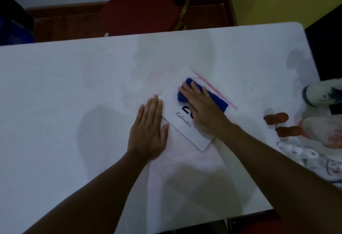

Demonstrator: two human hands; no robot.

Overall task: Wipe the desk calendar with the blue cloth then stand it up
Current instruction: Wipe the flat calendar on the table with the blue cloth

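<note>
From the head camera, the desk calendar [182, 117] lies flat and turned at an angle on the white desk [64, 85], its white cover showing the script word "Calendar" and the tops of two bold dark characters that the right hand [205, 111] mostly hides, so they cannot be read. The right hand presses the blue cloth [216, 98] down on the cover, fingers [187, 90] spread flat over the bunched fabric rather than curled around it; the cloth sticks out beyond the fingertips and to their right, next to a pink strip along the calendar's far edge. The left hand [148, 132] rests palm down with fingers [153, 104] straight and released, their tips and the thumb touching the calendar's left edge. Well to the right of the right hand's fingers stand a white bottle [322, 93] and two brown pieces [277, 118]. Beyond the desk's far edge is a red chair [138, 10].
</note>
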